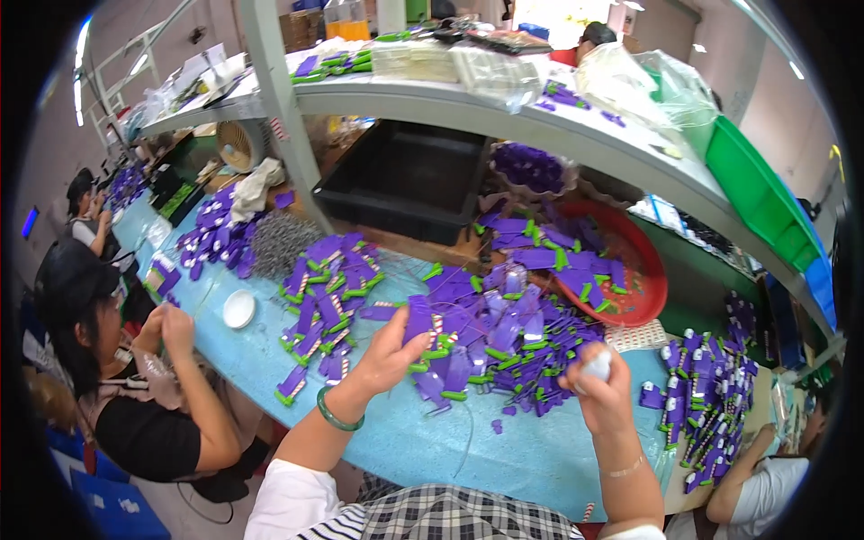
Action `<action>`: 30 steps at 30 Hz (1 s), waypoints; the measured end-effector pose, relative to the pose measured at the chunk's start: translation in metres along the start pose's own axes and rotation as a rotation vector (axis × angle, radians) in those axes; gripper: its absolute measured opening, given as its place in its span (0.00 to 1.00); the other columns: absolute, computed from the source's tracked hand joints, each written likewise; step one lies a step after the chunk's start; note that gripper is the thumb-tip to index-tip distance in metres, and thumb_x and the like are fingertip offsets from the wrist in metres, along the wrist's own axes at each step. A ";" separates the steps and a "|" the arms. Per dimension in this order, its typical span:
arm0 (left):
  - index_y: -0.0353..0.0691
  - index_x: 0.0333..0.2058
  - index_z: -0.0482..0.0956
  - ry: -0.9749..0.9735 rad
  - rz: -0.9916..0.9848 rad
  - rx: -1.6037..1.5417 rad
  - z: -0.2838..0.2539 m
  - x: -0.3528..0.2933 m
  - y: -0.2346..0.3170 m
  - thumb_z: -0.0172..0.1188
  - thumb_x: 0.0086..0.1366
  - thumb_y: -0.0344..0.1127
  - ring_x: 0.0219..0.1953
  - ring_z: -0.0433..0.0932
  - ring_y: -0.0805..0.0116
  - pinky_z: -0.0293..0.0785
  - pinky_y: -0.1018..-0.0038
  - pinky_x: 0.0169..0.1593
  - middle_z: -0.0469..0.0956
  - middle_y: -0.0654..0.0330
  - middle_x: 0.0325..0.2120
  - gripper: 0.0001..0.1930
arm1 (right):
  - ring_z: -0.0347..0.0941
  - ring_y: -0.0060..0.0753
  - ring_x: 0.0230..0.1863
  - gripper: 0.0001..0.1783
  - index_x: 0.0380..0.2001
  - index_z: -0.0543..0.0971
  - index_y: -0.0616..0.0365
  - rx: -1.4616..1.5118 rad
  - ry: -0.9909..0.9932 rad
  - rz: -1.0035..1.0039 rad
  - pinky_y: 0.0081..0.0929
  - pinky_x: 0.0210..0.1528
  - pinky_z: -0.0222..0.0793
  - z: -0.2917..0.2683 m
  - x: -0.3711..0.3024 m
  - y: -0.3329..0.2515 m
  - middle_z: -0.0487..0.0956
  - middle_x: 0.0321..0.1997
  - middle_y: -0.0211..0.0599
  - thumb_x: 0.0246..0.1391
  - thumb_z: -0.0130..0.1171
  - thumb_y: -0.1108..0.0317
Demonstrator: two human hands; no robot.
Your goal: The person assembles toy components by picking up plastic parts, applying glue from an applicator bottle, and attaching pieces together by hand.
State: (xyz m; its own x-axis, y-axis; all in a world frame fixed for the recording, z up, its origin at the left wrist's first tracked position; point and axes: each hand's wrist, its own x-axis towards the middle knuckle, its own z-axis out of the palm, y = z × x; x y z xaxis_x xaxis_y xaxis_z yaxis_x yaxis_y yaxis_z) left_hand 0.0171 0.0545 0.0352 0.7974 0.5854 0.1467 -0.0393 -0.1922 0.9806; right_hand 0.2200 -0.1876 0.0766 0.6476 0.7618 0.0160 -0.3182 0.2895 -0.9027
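My left hand [389, 353], with a green bangle on its wrist, pinches a purple plastic piece [418, 320] over the work table. Striped and green parts show close beside that piece, but I cannot tell whether they belong to it. My right hand [605, 396] is closed around a white, rounded object [596, 365]; most of it is hidden in the fingers, so its kind is unclear. Between and beyond both hands spreads a heap of purple pieces with green ends [531, 346]. Another pile of purple and green pieces [328, 297] lies left of my left hand.
A red basin [655, 286] and a black tray [396, 171] stand behind the heap, under a shelf [504, 106]. A small white dish [238, 309] and a grey pile of tiny parts [283, 241] lie leftward. Co-workers sit at left and right. More pieces [706, 405] lie rightward.
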 end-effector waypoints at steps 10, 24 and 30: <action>0.43 0.54 0.63 0.148 -0.320 -0.780 0.001 0.008 -0.037 0.52 0.68 0.34 0.33 0.79 0.68 0.79 0.68 0.28 0.77 0.60 0.39 0.18 | 0.73 0.22 0.21 0.07 0.31 0.74 0.59 -0.465 -0.026 -0.076 0.19 0.25 0.73 0.010 0.157 -0.017 0.75 0.24 0.30 0.48 0.61 0.76; 0.31 0.45 0.69 0.115 -0.077 -0.393 -0.002 0.009 -0.038 0.54 0.65 0.28 0.38 0.75 0.74 0.82 0.71 0.37 0.74 0.58 0.39 0.11 | 0.81 0.44 0.30 0.10 0.28 0.81 0.56 -1.399 0.055 -0.234 0.38 0.35 0.76 0.057 0.358 0.041 0.81 0.28 0.46 0.39 0.63 0.66; 0.30 0.39 0.71 0.137 -0.068 -0.292 -0.002 0.009 -0.037 0.55 0.64 0.28 0.33 0.78 0.73 0.81 0.73 0.35 0.77 0.58 0.32 0.08 | 0.77 0.53 0.43 0.15 0.35 0.82 0.55 -1.753 0.042 -0.138 0.44 0.44 0.74 0.052 0.383 0.065 0.80 0.38 0.50 0.42 0.62 0.61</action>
State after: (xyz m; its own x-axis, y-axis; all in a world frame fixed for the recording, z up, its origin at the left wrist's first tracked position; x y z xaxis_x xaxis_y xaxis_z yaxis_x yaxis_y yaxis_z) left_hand 0.0250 0.0686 0.0006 0.7162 0.6938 0.0758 -0.1751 0.0734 0.9818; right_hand 0.4109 0.1533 0.0462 0.6283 0.7651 0.1406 0.7700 -0.5858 -0.2530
